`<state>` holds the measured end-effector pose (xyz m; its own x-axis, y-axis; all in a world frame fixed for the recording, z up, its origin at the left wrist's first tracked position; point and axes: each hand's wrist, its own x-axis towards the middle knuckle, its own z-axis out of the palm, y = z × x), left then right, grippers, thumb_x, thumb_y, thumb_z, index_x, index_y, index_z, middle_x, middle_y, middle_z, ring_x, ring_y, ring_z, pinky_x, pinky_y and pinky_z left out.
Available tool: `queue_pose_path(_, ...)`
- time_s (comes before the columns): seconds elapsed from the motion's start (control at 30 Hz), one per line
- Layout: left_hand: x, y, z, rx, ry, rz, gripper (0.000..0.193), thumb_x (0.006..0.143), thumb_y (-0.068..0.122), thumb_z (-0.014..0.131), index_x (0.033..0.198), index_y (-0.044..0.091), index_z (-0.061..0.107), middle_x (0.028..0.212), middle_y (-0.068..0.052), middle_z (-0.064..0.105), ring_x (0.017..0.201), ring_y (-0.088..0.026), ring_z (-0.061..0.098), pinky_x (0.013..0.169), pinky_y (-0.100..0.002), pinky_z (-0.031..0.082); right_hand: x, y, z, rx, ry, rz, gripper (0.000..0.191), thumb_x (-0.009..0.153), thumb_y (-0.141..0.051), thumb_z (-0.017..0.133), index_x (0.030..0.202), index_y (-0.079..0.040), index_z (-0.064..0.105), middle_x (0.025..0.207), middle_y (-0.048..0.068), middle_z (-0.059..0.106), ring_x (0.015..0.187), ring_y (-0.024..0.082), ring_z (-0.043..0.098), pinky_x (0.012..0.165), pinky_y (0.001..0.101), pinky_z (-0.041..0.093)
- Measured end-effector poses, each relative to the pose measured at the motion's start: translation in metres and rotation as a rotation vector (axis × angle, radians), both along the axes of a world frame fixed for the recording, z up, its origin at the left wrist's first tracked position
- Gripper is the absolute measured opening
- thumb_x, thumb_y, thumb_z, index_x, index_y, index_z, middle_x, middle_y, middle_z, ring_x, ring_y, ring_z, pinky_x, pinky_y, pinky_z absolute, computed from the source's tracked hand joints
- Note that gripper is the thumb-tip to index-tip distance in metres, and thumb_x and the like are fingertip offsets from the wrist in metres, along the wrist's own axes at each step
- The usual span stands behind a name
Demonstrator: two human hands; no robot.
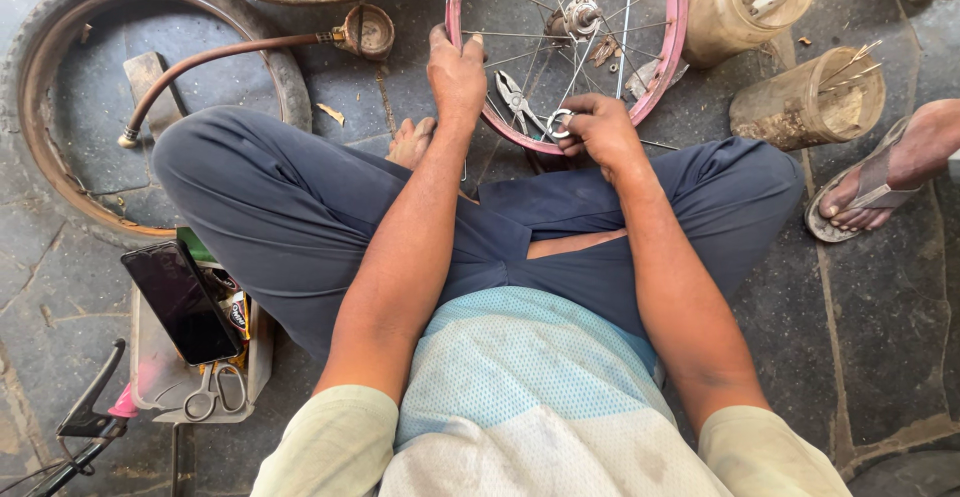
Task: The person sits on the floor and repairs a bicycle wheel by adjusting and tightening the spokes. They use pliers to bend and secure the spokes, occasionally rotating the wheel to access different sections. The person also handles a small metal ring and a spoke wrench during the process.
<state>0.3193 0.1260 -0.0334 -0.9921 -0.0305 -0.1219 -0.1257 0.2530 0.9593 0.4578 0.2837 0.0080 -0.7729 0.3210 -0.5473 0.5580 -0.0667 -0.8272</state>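
with the left hand (456, 75) clenched on the pink wheel rim (460, 47) at nine o'clock, the right hand (600, 129) grasping the spoke wrench (557, 123) at six should turn in small, even steps.

At the lower left of the frame, a dark, blank rectangular phone screen (180, 301) lies tilted on a grey tray (150, 377). Just beside it, partly hidden, sits a small red-and-yellow packet (236, 309).
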Motion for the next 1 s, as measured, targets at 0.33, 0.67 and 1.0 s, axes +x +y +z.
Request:
queue_pose_path(0.33,0.0,0.0,-0.001,-0.005,0.0,-0.006,0.043,0.088,0.02,0.067,0.124,-0.002,0.056,0.076,-0.013,0.073,0.075,-0.026,0.075,0.075,-0.039,0.055,-0.002,-0.006,0.01,0.233,-0.128,0.19,0.035,0.094,-0.017,0.077,0.114,0.011,0.068,0.085,0.015,0.07,0.059,0.014,0.063,0.047,0.0264,0.048)
queue_pose_path(0.67,0.001,0.001,0.005,-0.017,-0.01,-0.012,0.042,0.089,0.018,0.065,0.125,-0.002,0.055,0.076,-0.013,0.072,0.073,-0.026,0.074,0.073,-0.04,0.055,-0.008,-0.008,0.007,-0.234,-0.064,0.06,0.04,0.085,-0.001,0.057,0.123,0.0,0.064,0.089,0.005,0.073,0.049,0.008,0.057,0.038,0.0234,0.042)
queue_pose_path(1.0,0.002,0.0,0.0,0.016,0.076,0.014,0.038,0.089,0.018,0.068,0.12,-0.003,0.059,0.079,-0.014,0.073,0.075,-0.027,0.074,0.075,-0.04,0.056,-0.016,-0.019,0.005,0.141,-0.01,0.191,0.033,0.083,0.0,0.063,0.115,0.002,0.055,0.062,0.008,0.059,0.044,0.018,0.056,0.038,0.0335,0.043)
